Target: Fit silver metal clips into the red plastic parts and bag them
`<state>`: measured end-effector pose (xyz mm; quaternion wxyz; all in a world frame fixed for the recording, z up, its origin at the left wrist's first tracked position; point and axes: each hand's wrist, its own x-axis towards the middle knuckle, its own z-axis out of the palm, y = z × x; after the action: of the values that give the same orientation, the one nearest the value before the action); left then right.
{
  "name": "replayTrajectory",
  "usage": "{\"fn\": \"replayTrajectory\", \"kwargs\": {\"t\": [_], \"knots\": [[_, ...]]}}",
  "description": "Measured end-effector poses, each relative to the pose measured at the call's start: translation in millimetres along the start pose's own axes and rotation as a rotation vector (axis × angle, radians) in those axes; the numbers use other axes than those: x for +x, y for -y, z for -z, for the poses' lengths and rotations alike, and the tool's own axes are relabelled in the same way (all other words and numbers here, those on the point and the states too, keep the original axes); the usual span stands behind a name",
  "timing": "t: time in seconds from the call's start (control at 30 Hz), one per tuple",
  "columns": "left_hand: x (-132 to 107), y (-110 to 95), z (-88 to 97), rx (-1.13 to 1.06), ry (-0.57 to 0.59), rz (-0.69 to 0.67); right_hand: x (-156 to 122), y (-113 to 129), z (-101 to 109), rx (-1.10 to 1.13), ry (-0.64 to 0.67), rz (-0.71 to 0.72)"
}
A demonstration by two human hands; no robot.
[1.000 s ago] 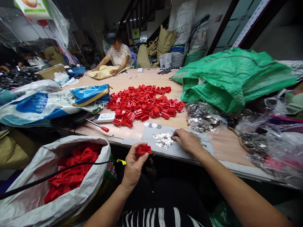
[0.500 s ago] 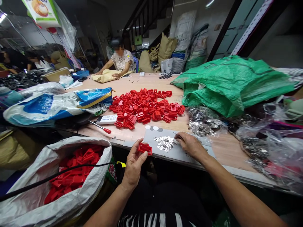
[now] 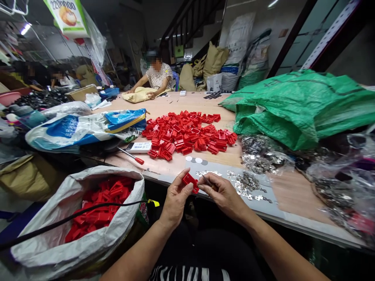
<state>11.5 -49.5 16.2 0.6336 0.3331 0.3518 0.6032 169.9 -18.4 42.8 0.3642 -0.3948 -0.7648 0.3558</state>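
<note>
My left hand (image 3: pixel 177 197) pinches a red plastic housing (image 3: pixel 190 181) between thumb and fingers, just off the table's front edge. Close against that part is my right hand (image 3: pixel 224 191), closed on slim dark tweezers (image 3: pixel 207 181). Their tips meet the housing's right end, and whether they carry a metal piece is too small to tell. Behind my hands, small silver metal pieces (image 3: pixel 208 173) lie on a grey board (image 3: pixel 190 166). More metal pieces (image 3: pixel 247 181) are spread beside my right hand. Farther back is a big heap of red housings (image 3: pixel 187 132).
On the left stands a white sack (image 3: pixel 134 183) filled with red housings. A red-handled screwdriver (image 3: pixel 137 160) lies near a white box (image 3: pixel 139 147). To the right are a green woven sack (image 3: pixel 281 105) and bagged metal parts (image 3: pixel 260 154). Across the table a person (image 3: pixel 158 76) handles a tan sack.
My right hand has moved left from the pile of metal pieces to the red housing. The left hand has tilted the housing. The view has shifted slightly left.
</note>
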Motion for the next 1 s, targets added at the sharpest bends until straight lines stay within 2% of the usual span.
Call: {"fn": "replayTrajectory", "kwargs": {"t": [0.2, 0.3, 0.43, 0.67, 0.87, 1.0], "knots": [[0.8, -8.5, -2.7, -0.118, 0.032, 0.043, -3.2, -6.4, -0.7, -0.045, 0.053, 0.122], [2.2, -7.8, -2.1, -0.097, 0.045, 0.053, -6.9, -7.6, 1.5, -0.115, 0.065, 0.192], [2.7, -3.0, 0.6, -0.004, 0.058, 0.025, -9.9, -10.0, 4.1, -0.198, 0.12, 0.207], [5.2, 2.7, 1.7, 0.044, 0.051, -0.001, -11.0, -14.5, 1.3, -0.103, 0.12, 0.149], [10.5, 2.5, 2.3, 0.047, 0.034, -0.033, -9.3, -23.7, -1.3, 0.028, 0.005, -0.052], [10.5, 3.7, 3.8, 0.059, 0.038, -0.042, -10.0, -25.7, -2.3, 0.036, -0.024, -0.117]]}}
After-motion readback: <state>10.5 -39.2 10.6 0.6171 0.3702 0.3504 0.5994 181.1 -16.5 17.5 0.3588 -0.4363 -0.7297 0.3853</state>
